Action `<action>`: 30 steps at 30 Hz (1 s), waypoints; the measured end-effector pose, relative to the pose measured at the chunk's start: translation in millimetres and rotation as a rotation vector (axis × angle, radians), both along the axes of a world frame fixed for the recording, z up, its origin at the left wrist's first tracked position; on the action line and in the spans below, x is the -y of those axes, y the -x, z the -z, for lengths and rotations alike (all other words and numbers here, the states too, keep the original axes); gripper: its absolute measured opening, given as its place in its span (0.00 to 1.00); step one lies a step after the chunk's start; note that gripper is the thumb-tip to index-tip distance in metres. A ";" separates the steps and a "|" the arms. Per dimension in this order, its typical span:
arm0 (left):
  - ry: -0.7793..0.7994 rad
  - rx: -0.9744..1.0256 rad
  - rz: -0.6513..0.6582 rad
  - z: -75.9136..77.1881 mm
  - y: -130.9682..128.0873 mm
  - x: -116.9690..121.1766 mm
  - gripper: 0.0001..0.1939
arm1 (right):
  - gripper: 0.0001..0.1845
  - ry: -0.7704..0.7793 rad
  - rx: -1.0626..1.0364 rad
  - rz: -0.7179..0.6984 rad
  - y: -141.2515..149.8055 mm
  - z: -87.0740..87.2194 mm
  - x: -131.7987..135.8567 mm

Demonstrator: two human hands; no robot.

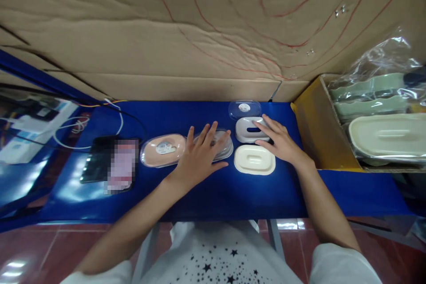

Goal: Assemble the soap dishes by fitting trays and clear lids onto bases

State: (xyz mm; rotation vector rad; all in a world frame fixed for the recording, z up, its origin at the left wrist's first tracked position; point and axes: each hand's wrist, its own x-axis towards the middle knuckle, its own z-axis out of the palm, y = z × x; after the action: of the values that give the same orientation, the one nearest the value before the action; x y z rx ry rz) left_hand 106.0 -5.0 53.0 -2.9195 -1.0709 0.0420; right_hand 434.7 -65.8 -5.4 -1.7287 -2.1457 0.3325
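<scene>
The left hand [196, 159] is flat, palm down, with its fingers spread wide over a small pile of clear lids [227, 150]; it is not squeezing anything that I can see, and I cannot tell how hard it presses. Its arm comes in from the near left. The right hand [281, 142] has its fingers spread too, pointing to the far left, with its fingertips at the right end of a white oval box [245, 125] that has a dark slot; it is not wrapped around the box. Its arm comes in from the near right. Just nearer than the white box lies a cream lid [254, 159], and just beyond it a clear lid with a round sticker [244, 107]. Left of the left hand is a peach oval box [176, 144]. All this sits on a shiny blue table [199, 202]. Farther left are a phone [123, 164] and white wires [71, 146]. On the right, a brown box [309, 124] holds green trays [372, 86]. Big cardboard [133, 53] with red lines stands behind. The floor [60, 253] has red tiles.
</scene>
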 end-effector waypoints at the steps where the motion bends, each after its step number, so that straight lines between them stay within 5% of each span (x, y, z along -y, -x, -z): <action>1: -0.007 -0.013 -0.009 1.2 3.5 -0.4 0.48 | 0.37 0.003 0.002 -0.003 1.5 1.4 -0.2; 16: -0.091 0.103 0.037 28.5 14.7 4.6 0.35 | 0.35 0.012 0.009 0.010 13.4 9.3 0.5; 30: -0.086 0.139 -0.010 31.3 13.2 1.4 0.32 | 0.35 -0.006 0.012 -0.007 18.3 7.0 4.4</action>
State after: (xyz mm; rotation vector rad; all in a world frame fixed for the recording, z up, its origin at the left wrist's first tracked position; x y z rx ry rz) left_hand 92.8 -6.5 21.7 -2.8758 -1.0754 -0.2042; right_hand 416.4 -70.2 -12.5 -1.7246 -2.1589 0.3186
